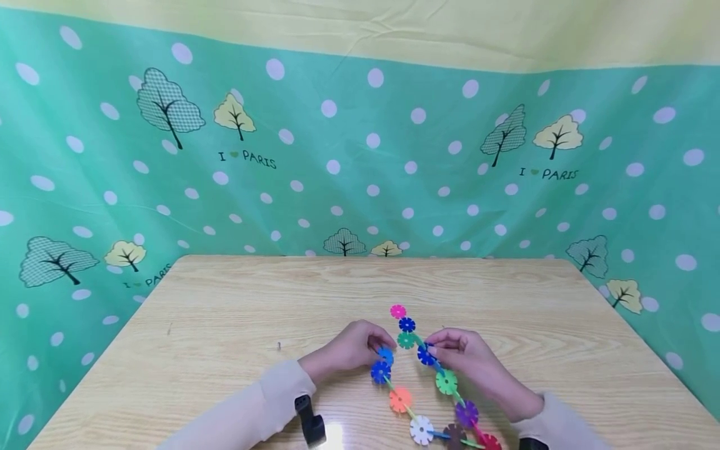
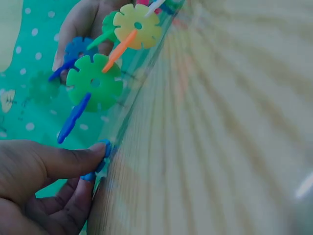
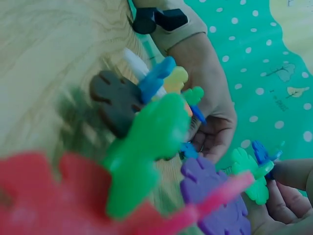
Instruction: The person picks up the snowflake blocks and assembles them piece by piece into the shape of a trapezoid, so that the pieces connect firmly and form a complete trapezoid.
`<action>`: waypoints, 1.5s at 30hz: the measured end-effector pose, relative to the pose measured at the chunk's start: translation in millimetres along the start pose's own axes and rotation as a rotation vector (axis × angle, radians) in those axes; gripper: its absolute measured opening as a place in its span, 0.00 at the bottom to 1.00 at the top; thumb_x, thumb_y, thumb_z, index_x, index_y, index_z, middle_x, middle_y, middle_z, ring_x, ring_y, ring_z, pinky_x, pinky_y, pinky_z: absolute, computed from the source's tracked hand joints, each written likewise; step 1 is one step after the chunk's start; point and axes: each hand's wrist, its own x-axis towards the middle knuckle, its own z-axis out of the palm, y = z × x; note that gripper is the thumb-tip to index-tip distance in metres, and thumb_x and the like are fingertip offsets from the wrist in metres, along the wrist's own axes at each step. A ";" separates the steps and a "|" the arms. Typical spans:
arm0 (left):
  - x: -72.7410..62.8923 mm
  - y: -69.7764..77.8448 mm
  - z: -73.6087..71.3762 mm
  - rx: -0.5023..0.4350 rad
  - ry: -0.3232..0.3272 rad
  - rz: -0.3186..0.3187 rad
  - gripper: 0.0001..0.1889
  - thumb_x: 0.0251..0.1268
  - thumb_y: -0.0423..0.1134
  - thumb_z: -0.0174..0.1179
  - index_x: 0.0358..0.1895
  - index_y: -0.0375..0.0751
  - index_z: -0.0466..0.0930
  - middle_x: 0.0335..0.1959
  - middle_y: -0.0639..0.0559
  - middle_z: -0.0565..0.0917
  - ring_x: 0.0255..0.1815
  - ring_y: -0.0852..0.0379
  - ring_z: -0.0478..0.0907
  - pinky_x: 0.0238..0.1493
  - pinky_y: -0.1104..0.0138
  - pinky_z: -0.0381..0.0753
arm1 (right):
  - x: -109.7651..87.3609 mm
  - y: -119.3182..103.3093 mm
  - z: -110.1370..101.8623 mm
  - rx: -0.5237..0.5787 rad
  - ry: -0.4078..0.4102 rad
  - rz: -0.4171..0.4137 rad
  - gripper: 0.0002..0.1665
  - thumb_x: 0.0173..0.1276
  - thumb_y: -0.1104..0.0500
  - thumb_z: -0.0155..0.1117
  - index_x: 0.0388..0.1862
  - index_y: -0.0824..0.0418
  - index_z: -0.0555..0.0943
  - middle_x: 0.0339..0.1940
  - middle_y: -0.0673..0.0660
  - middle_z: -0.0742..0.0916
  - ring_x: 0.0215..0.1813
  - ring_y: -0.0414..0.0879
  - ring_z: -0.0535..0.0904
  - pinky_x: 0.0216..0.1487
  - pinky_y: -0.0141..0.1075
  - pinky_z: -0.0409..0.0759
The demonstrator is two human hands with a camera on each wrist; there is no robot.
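Note:
A chain of notched plastic snowflake discs in many colours bends in a V shape over the table. My left hand [image 1: 355, 347] pinches the light blue disc [image 1: 385, 355] at one end between thumb and fingers; a dark blue disc [image 1: 380, 372] is joined below it. On the other side my right hand [image 1: 467, 357] pinches a dark blue disc [image 1: 426, 355]. Beyond that grip the chain runs on through a teal disc [image 1: 406, 340] to a pink disc [image 1: 398, 311]. A gap separates the light blue disc from the teal one. Lower down hang orange, white [image 1: 421, 430], brown and purple [image 1: 467, 413] discs.
The wooden table [image 1: 253, 294] reaches back to a green dotted curtain [image 1: 360, 156]. A small dark speck [image 1: 278, 345] lies left of the left hand. Each wrist wears a black camera band [image 1: 310, 422].

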 end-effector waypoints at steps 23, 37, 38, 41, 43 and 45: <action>-0.6 15.2 -31.4 -0.331 0.246 -0.165 0.09 0.61 0.34 0.62 0.42 0.35 0.85 0.29 0.48 0.86 0.26 0.51 0.82 0.31 0.60 0.84 | 13.6 4.0 34.9 0.287 -0.040 0.064 0.12 0.64 0.65 0.60 0.46 0.68 0.77 0.33 0.50 0.84 0.36 0.40 0.81 0.43 0.32 0.82; -2.3 35.6 -28.8 -0.363 0.249 -0.106 0.10 0.62 0.32 0.60 0.43 0.30 0.83 0.32 0.42 0.86 0.26 0.51 0.82 0.33 0.58 0.84 | 15.3 -0.3 43.5 0.311 -0.001 0.101 0.11 0.64 0.64 0.61 0.44 0.67 0.77 0.31 0.49 0.84 0.35 0.40 0.81 0.41 0.31 0.82; -4.1 40.1 -29.5 -0.357 0.245 -0.103 0.10 0.63 0.32 0.60 0.43 0.29 0.83 0.32 0.41 0.86 0.28 0.48 0.82 0.33 0.59 0.84 | 15.2 -0.7 43.7 0.312 0.001 0.100 0.11 0.64 0.64 0.61 0.44 0.67 0.77 0.31 0.50 0.84 0.34 0.40 0.81 0.41 0.31 0.82; -3.8 41.2 -28.4 -0.341 0.236 -0.098 0.10 0.63 0.32 0.60 0.43 0.30 0.83 0.32 0.42 0.86 0.32 0.41 0.82 0.33 0.61 0.84 | 15.6 -1.5 43.9 0.310 0.004 0.100 0.11 0.65 0.64 0.60 0.44 0.68 0.77 0.31 0.50 0.83 0.35 0.40 0.81 0.42 0.32 0.82; -2.9 39.8 -27.8 -0.333 0.229 -0.092 0.09 0.63 0.33 0.60 0.43 0.31 0.83 0.31 0.44 0.86 0.32 0.42 0.82 0.32 0.64 0.84 | 16.1 -1.9 43.8 0.305 0.007 0.102 0.11 0.65 0.64 0.60 0.45 0.68 0.77 0.32 0.50 0.83 0.35 0.40 0.81 0.42 0.32 0.82; 1.6 31.9 -25.6 -0.322 0.228 -0.090 0.09 0.62 0.34 0.61 0.42 0.34 0.84 0.31 0.47 0.86 0.30 0.47 0.83 0.32 0.64 0.84 | 17.1 -1.8 43.5 0.298 0.010 0.106 0.12 0.65 0.64 0.61 0.45 0.68 0.77 0.32 0.50 0.83 0.36 0.41 0.81 0.43 0.33 0.82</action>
